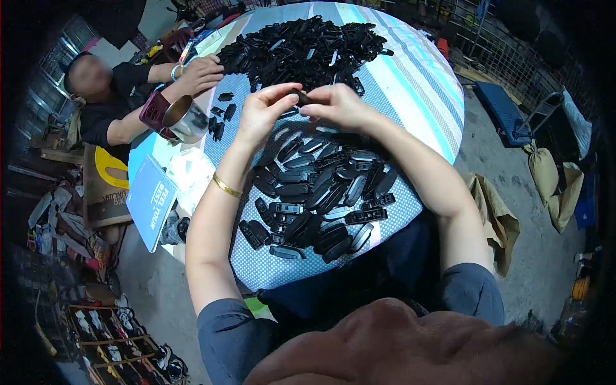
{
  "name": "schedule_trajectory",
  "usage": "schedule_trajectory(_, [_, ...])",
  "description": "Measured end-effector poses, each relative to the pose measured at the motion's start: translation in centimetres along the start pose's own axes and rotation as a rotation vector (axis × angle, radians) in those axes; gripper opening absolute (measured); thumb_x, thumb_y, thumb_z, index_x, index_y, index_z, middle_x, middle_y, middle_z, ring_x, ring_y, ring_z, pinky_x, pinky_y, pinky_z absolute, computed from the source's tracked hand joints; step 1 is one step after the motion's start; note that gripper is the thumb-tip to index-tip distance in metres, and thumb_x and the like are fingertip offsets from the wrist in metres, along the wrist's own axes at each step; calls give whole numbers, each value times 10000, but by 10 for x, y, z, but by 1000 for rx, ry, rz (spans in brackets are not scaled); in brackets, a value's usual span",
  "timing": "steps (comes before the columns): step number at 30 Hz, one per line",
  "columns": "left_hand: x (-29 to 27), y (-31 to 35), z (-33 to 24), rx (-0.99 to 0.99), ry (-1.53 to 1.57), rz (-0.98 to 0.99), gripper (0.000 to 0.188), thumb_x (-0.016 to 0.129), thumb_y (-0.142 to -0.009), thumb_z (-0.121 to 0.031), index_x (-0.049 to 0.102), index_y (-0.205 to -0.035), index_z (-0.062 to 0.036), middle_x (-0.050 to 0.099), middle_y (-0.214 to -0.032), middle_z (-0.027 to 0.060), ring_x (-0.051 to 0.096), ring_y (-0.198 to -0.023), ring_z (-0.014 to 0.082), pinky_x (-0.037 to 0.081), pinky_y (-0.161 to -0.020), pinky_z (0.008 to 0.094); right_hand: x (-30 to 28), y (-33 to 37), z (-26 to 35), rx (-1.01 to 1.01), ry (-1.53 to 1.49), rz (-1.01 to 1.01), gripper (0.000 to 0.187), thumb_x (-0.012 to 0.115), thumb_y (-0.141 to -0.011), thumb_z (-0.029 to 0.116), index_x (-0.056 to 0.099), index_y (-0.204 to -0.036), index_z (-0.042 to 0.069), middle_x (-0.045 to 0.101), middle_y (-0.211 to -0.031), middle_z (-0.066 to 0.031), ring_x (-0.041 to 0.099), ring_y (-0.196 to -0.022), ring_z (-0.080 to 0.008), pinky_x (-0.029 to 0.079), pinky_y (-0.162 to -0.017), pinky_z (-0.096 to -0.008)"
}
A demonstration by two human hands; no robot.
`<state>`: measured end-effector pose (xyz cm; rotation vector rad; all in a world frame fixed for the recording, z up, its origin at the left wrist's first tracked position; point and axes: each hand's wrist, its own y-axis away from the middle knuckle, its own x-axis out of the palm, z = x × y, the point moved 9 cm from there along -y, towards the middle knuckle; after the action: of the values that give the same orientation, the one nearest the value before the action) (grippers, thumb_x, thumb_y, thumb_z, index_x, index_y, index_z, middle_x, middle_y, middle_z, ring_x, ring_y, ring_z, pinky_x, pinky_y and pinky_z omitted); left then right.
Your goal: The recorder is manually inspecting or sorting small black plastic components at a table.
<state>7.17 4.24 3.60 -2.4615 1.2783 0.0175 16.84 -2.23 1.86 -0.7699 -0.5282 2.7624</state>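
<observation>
Over the middle of the table, my left hand (262,113) and my right hand (341,105) meet with fingers pinched on a small black plastic part (301,98). Fingertips cover much of it, so its exact shape does not show. Below my hands, between my forearms, lies a loose spread of oblong black plastic pieces (317,186), some with smooth backs up and some with slotted sides up. Beyond my hands rises a large heap of similar small black parts (314,48). A gold bangle (227,185) circles my left wrist.
At the left, a co-worker's hand (204,72) reaches the heap's edge. A metal mug (186,119), a blue notebook (152,204) and a crumpled white plastic bag (190,172) sit on the left of the round striped table (423,83). A blue platform trolley (502,112) stands on the floor at right.
</observation>
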Motion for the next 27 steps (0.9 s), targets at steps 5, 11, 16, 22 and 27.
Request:
schedule_trajectory(5, [50, 20, -12, -56, -420, 560, 319, 651, -749, -107, 589, -1043, 0, 631, -902, 58, 578, -798, 92, 465, -740, 233, -99, -9, -61, 258, 461, -343, 366, 577, -787, 398, 660, -821, 43, 638, -689, -87, 613, -666, -159, 474, -586, -307])
schedule_trajectory(11, [37, -17, 13, -157, -709, 382, 280, 587, -800, -243, 635, -938, -4, 654, -813, 94, 611, -729, 131, 471, -683, 260, -84, -6, -80, 326, 849, -119, 336, 657, -667, 411, 673, -788, 98, 632, -733, -116, 609, -724, -264, 481, -647, -361])
schedule_trajectory(16, [4, -85, 53, -116, -1081, -36, 366, 603, -752, -348, 643, -906, -19, 625, -841, 170, 601, -817, 302, 460, -746, 372, -68, -7, -68, 165, 1033, -156, 169, 625, -633, 194, 659, -737, 66, 607, -771, -129, 598, -755, -274, 481, -681, -367])
schedule_trajectory(22, [16, -94, 55, -73, -1348, -97, 368, 659, -689, -321, 624, -940, -55, 516, -1020, 197, 540, -916, 345, 451, -782, 401, -71, -6, -60, 223, 879, -210, 197, 588, -633, 179, 639, -750, 30, 607, -789, -159, 592, -782, -299, 475, -720, -378])
schedule_trajectory(27, [4, -94, 68, -77, -1257, -19, 241, 600, -673, -156, 632, -891, -59, 558, -966, 200, 558, -875, 335, 456, -779, 392, -77, -7, -63, 215, 561, -309, 302, 553, -666, 127, 589, -940, 8, 605, -896, -177, 592, -812, -314, 468, -740, -391])
